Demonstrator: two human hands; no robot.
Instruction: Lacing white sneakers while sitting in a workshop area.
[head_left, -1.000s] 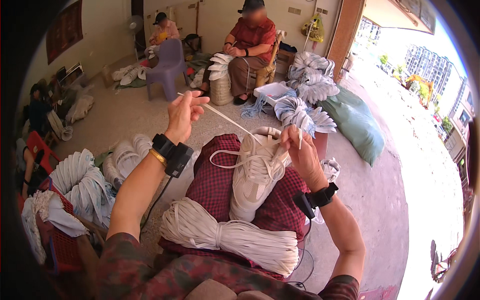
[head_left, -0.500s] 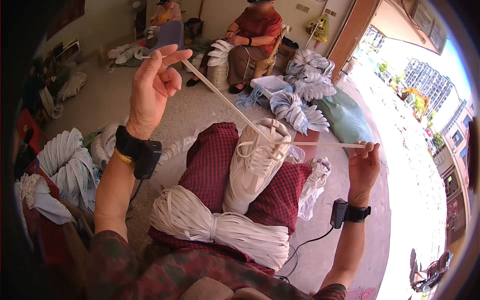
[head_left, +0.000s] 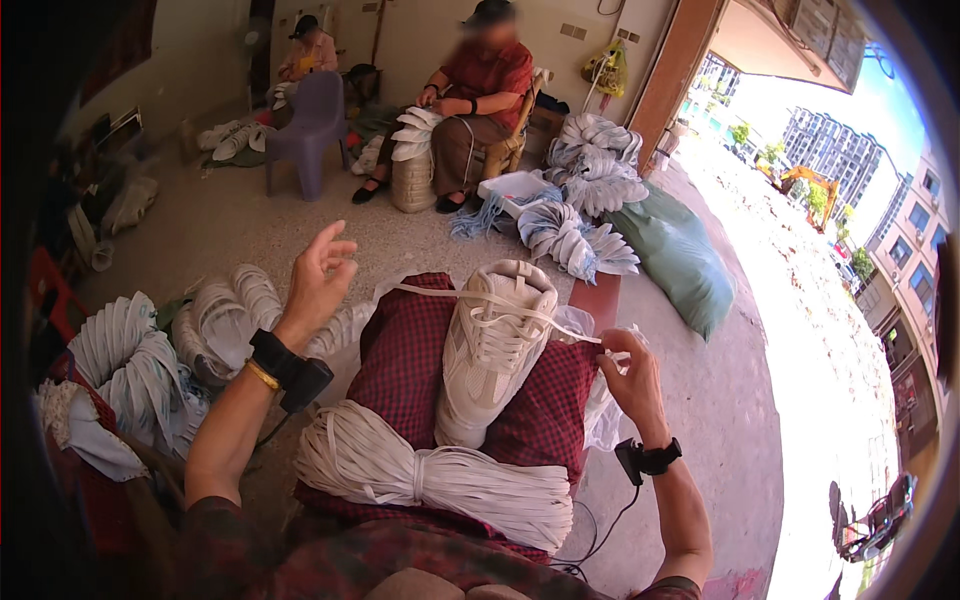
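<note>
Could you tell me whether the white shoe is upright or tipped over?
Upright: the white shoe rests sole-down on the checked lap, laces facing up.

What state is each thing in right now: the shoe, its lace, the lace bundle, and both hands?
Shoe: upright on the lap, toe away, partly laced.
Lace: threaded through the top eyelets, its end pulled out to the right.
Lace bundle: tied at the middle, lying across the lap.
Left hand: raised, fingers open, holding nothing.
Right hand: pinching the lace end.
</note>
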